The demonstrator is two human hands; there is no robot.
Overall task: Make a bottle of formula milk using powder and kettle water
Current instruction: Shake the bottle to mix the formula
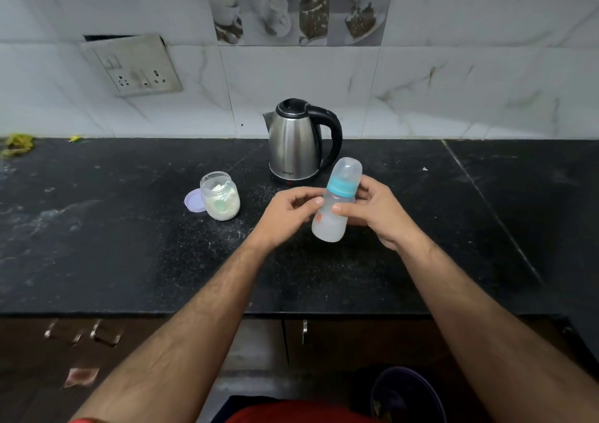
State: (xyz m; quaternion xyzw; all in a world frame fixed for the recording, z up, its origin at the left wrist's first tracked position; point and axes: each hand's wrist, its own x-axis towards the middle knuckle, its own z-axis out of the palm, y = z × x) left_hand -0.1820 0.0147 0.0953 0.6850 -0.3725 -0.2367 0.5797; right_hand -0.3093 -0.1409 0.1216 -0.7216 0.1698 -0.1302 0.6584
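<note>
— While both forearms reach out over the black stone bench (129,228), how do the hands sit?

— The left hand (287,216) comes in from the left, fingers curled, thumb and fingertips pinching the side of the baby bottle (335,205). The right hand (372,212) wraps the other side, thumb across the front of the bottle's body and fingers behind it. So each hand is grasping the bottle; neither is released.

— And the bottle itself?

— It is held just above the bench, tilted with its top leaning up and to the right, in front of the kettle. It has a clear dome cap, a teal collar, and a cloudy whitish fill in the lower part.

— Count things for me.

— One bottle. One steel electric kettle (296,144) with a black handle and lid, standing upright at the back of the bench near the tiled wall. One clear jar of white powder (220,199), open, left of the hands and well apart from them, with one green scoop (223,204) inside it. One lilac lid (194,200) lying flat, touching the jar's left side.

— Anything else?

— One switch-and-socket plate (133,66) on the wall, hanging crooked, and some yellow-green scraps (17,144) at the bench's far left edge.
</note>
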